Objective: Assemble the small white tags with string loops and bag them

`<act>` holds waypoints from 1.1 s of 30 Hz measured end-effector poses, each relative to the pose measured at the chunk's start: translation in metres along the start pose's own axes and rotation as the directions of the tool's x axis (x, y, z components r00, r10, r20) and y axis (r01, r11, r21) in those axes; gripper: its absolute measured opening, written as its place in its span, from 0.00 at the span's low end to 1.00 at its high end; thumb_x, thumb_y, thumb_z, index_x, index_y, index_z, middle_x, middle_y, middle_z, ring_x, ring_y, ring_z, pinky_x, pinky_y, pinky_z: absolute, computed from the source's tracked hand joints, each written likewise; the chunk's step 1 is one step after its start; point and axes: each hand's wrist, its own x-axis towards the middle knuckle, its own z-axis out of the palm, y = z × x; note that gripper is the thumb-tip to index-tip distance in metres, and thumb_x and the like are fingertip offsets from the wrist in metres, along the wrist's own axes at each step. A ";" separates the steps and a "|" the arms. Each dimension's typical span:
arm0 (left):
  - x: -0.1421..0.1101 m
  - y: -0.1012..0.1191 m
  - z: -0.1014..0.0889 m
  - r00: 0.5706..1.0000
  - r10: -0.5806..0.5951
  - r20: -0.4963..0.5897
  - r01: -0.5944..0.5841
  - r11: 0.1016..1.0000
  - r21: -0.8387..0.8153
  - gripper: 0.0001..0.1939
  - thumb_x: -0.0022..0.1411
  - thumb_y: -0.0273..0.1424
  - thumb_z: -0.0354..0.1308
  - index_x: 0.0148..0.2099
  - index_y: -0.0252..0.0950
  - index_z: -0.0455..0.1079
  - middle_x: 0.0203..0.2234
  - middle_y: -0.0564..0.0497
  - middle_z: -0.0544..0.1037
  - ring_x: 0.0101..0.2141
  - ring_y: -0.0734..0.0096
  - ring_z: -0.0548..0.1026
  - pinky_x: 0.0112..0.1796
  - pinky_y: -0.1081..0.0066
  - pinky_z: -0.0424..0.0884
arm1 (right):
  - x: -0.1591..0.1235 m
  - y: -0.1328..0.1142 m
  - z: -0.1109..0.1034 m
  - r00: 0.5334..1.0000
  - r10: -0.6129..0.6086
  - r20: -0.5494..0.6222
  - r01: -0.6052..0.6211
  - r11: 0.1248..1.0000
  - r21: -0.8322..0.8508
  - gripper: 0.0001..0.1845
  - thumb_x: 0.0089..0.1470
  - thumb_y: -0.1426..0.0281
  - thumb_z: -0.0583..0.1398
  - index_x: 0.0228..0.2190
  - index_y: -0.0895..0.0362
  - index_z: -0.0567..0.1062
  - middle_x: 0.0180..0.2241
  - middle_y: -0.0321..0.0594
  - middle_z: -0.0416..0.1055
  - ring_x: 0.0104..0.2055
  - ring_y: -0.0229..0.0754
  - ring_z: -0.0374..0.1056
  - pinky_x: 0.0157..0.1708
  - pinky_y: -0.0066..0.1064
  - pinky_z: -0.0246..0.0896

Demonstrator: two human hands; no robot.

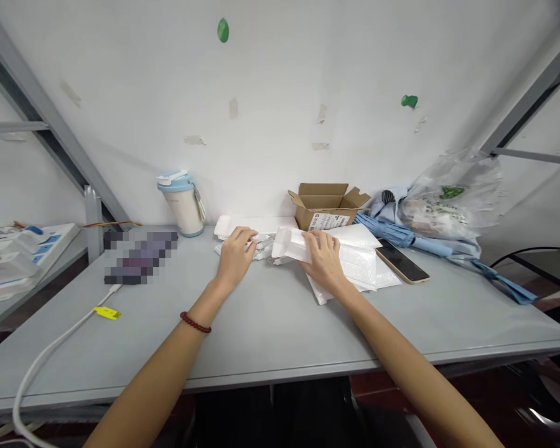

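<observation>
My left hand (pixel 236 255) reaches across the grey table (pixel 270 323), its fingers curled on small white packets (pixel 260 244) near the back. A red bead bracelet circles that wrist. My right hand (pixel 324 258) lies on a white bubble-wrap mailer (pixel 354 258), fingers curled over its folded left end. This mailer tops a stack of white mailers (pixel 382 274). Both hands sit close together, just in front of an open cardboard box (pixel 326 208).
A blue-lidded cream cup (pixel 183 204) stands at the back left. A phone (pixel 402 261) lies right of the mailers, beside a blue umbrella (pixel 401 235) and a clear plastic bag (pixel 450 196). A white cable with a yellow tag (pixel 106 312) runs along the left.
</observation>
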 end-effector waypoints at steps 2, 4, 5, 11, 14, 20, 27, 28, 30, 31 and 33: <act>0.001 0.007 -0.004 0.979 -0.194 -0.060 0.180 0.966 -0.186 0.07 0.56 0.30 0.56 0.38 0.35 0.72 0.36 0.48 0.75 0.32 0.69 0.74 0.37 0.67 0.72 | 0.000 0.000 0.000 1.000 -0.001 0.000 0.001 1.000 0.005 0.27 0.49 0.71 0.58 0.52 0.59 0.63 0.50 0.55 0.62 0.52 0.55 0.56 0.50 0.46 0.47; 0.001 0.014 -0.004 0.925 -0.378 -0.026 0.346 0.870 -0.353 0.09 0.53 0.33 0.60 0.36 0.34 0.72 0.34 0.48 0.77 0.33 0.68 0.75 0.36 0.68 0.72 | 0.000 0.000 0.000 1.000 -0.003 0.001 0.003 1.000 0.013 0.27 0.49 0.71 0.58 0.52 0.59 0.63 0.50 0.55 0.63 0.52 0.55 0.56 0.49 0.46 0.47; 0.001 0.017 -0.004 0.901 -0.434 0.017 0.402 0.817 -0.413 0.11 0.51 0.34 0.62 0.36 0.34 0.72 0.33 0.48 0.77 0.33 0.67 0.75 0.37 0.68 0.72 | 0.000 -0.001 -0.001 1.000 -0.004 0.000 0.004 1.000 0.019 0.27 0.49 0.71 0.58 0.52 0.59 0.63 0.50 0.55 0.63 0.52 0.55 0.56 0.49 0.46 0.47; -0.006 0.024 0.011 0.875 -0.453 0.169 0.475 0.738 -0.479 0.11 0.48 0.33 0.63 0.33 0.33 0.72 0.30 0.49 0.78 0.33 0.67 0.76 0.39 0.67 0.71 | -0.001 -0.003 -0.002 0.996 -0.068 -0.064 0.076 0.990 0.120 0.27 0.48 0.73 0.58 0.51 0.58 0.63 0.48 0.53 0.64 0.51 0.53 0.58 0.48 0.43 0.49; -0.009 0.025 0.012 0.906 -0.401 0.135 0.423 0.842 -0.334 0.07 0.50 0.33 0.61 0.32 0.35 0.74 0.30 0.50 0.78 0.30 0.70 0.73 0.36 0.68 0.70 | -0.001 -0.004 -0.002 0.990 -0.099 -0.101 0.113 0.981 0.155 0.25 0.48 0.73 0.58 0.50 0.57 0.64 0.46 0.51 0.65 0.49 0.52 0.59 0.47 0.42 0.50; -0.013 0.025 0.010 0.979 -0.203 0.032 0.205 0.968 -0.146 0.05 0.55 0.29 0.59 0.33 0.37 0.76 0.28 0.51 0.76 0.27 0.72 0.71 0.32 0.71 0.68 | -0.001 -0.006 -0.001 0.984 -0.126 -0.122 0.145 0.976 0.161 0.22 0.49 0.73 0.58 0.48 0.58 0.66 0.45 0.49 0.66 0.47 0.50 0.60 0.46 0.40 0.50; -0.021 0.038 0.018 0.951 0.153 0.270 -0.114 0.981 -0.155 0.13 0.61 0.23 0.48 0.33 0.38 0.74 0.31 0.50 0.79 0.35 0.67 0.75 0.38 0.69 0.70 | -0.002 -0.007 -0.002 0.981 -0.181 -0.065 0.188 0.971 0.145 0.23 0.48 0.73 0.58 0.48 0.59 0.67 0.46 0.51 0.64 0.48 0.51 0.59 0.46 0.40 0.50; -0.020 0.039 0.018 0.950 0.151 0.275 -0.107 0.980 -0.169 0.13 0.61 0.23 0.48 0.34 0.38 0.74 0.32 0.50 0.79 0.35 0.67 0.76 0.39 0.68 0.70 | -0.002 -0.007 -0.002 0.982 -0.182 -0.054 0.188 0.972 0.144 0.23 0.48 0.73 0.57 0.48 0.59 0.67 0.46 0.51 0.64 0.47 0.50 0.59 0.46 0.40 0.50; -0.016 0.036 0.014 0.975 0.092 0.204 -0.058 0.984 -0.167 0.13 0.60 0.25 0.49 0.37 0.39 0.75 0.35 0.50 0.80 0.38 0.66 0.76 0.42 0.67 0.70 | -0.001 -0.007 -0.003 0.985 -0.168 -0.040 0.172 0.975 0.140 0.23 0.48 0.73 0.57 0.48 0.58 0.67 0.46 0.50 0.64 0.48 0.51 0.59 0.46 0.40 0.50; -0.013 0.031 0.011 0.988 0.043 0.145 -0.022 0.989 -0.145 0.12 0.60 0.25 0.49 0.38 0.38 0.75 0.37 0.49 0.80 0.38 0.66 0.76 0.43 0.67 0.70 | -0.001 -0.006 -0.003 0.987 -0.156 -0.037 0.160 0.978 0.136 0.23 0.49 0.73 0.57 0.49 0.58 0.66 0.46 0.50 0.64 0.48 0.51 0.58 0.47 0.40 0.50; -0.008 0.016 0.005 0.997 -0.055 0.047 0.057 0.997 -0.050 0.13 0.59 0.25 0.49 0.38 0.38 0.75 0.36 0.48 0.79 0.36 0.66 0.75 0.41 0.66 0.71 | 0.000 -0.005 -0.004 0.991 -0.130 -0.035 0.134 0.982 0.131 0.23 0.49 0.73 0.57 0.49 0.58 0.66 0.47 0.51 0.64 0.49 0.52 0.58 0.47 0.40 0.49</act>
